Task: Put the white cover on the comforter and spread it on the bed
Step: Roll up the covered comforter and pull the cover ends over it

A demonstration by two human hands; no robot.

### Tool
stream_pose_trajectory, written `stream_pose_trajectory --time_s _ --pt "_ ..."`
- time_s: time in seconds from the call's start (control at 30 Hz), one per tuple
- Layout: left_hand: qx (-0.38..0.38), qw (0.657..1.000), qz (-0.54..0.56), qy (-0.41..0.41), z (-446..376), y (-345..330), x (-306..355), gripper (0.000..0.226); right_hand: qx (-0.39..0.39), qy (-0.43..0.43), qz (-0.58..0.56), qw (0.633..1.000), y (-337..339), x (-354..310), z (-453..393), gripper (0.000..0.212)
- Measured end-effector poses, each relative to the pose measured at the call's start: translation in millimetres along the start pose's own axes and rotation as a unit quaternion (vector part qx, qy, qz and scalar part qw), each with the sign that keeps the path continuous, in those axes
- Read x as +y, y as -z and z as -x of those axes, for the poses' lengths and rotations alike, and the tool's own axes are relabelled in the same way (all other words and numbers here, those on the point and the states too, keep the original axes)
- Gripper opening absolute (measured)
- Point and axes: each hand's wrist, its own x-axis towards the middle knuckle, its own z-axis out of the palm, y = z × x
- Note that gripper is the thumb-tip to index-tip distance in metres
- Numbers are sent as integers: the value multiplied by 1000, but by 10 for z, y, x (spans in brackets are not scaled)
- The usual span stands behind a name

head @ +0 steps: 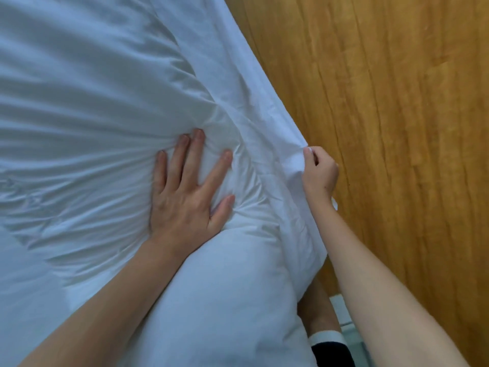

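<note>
Looking down through the head camera, I see white bedding filling the left and middle of the view. The white cover point(79, 75) lies stretched over the bed, with long creases fanning in toward my left hand point(185, 192). That hand lies flat on the fabric, fingers straight and spread wide, thumb angled out to the right, palm pressing down so the cloth puckers around the fingertips point(198, 135). Just below and right of it, the comforter point(225, 287) bulges up as a thick, puffy roll that runs down toward the bottom of the frame, my left forearm lying along its left side. I cannot tell how much of the comforter is already inside the cover.

Further right, the cover's edge runs diagonally from the top down to my right hand point(318, 173). That hand is curled closed on the edge, thumb and fingers pinching a bunched fold of the fabric and holding it off the side of the bed. Beyond it, the wooden floor point(397, 102) takes up the right side. Near the bottom, between comforter and right forearm, a dark shoe point(332, 353) with a white sock shows.
</note>
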Motion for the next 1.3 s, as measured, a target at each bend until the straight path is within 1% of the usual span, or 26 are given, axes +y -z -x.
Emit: stream_pose_trajectory --time_s 0.07,0.13,0.2,0.3,0.37,0.4,0.47,0.53,0.57,0.6,0.63,0.67,0.73,0.8,0.87,0.93,1.0,1.03,1.07,1.1,1.13,1.17,1.2,1.23,1.27,1.3 --pt "2 1000 -2 0 -3 14 7 57 76 42 11 996 207 -60 120 24" --pt "4 1000 -1 3 -5 23 12 56 125 72 23 989 337 -120 218 26" --pt "9 1000 2 3 5 42 16 56 139 96 -18 985 451 -251 356 26" --pt "14 1000 6 -4 22 69 11 56 125 109 -93 982 658 -527 617 23" --pt "16 1000 -1 -6 38 90 10 55 94 116 -131 980 821 -695 800 28" --pt "15 1000 -7 -7 41 99 12 55 67 113 -149 980 918 -779 881 30" --pt "15 1000 -15 -8 43 121 23 54 -22 81 -139 987 1120 -889 1012 32" --pt "13 1000 -17 -8 47 138 31 53 -152 10 -72 986 1299 -949 1139 43" --pt "9 1000 -14 -6 58 139 34 54 -220 -21 -37 974 1361 -959 1221 49" --pt "4 1000 -14 -4 75 138 30 54 -282 -39 -6 959 1399 -967 1317 49" --pt "2 1000 -15 -1 84 143 37 54 -327 -42 35 943 1432 -992 1414 44" --pt "-2 1000 -16 2 82 151 38 55 -349 -31 90 932 1433 -1018 1483 38" --pt "-10 1000 -10 6 91 186 61 55 -340 11 190 921 1474 -1043 1582 33" --pt "-3 1000 -10 10 112 218 75 54 -343 50 219 912 1553 -969 1585 37" --pt "17 1000 -9 13 152 249 83 52 -365 63 192 909 1644 -835 1600 38" --pt "62 998 -18 27 210 284 83 45 -370 69 139 916 1718 -694 1664 39" --pt "103 993 -6 60 298 384 115 38 -348 79 75 931 1748 -592 1748 44" --pt "97 992 12 83 345 468 141 37 -329 82 50 939 1746 -559 1779 50" --pt "71 990 44 112 388 542 169 38 -311 81 33 946 1736 -537 1801 56" --pt "38 985 86 146 441 594 192 42 -300 78 15 951 1718 -513 1813 55" --pt "4 976 130 172 508 650 189 48 -290 79 -12 954 1698 -481 1838 46" --pt "-27 968 174 176 577 709 181 56 -284 77 -36 955 1683 -457 1873 33" --pt "-58 962 215 157 646 785 157 66 -291 69 -48 953 1668 -437 1925 24" --pt "-99 954 253 130 727 864 121 74 -303 58 -47 950 1659 -420 1979 30" --pt "-154 940 285 103 823 948 92 81 -317 42 -34 947 1664 -394 2029 46" --pt "-212 926 302 76 948 1024 58 90 -329 30 -21 944 1668 -372 2083 55"
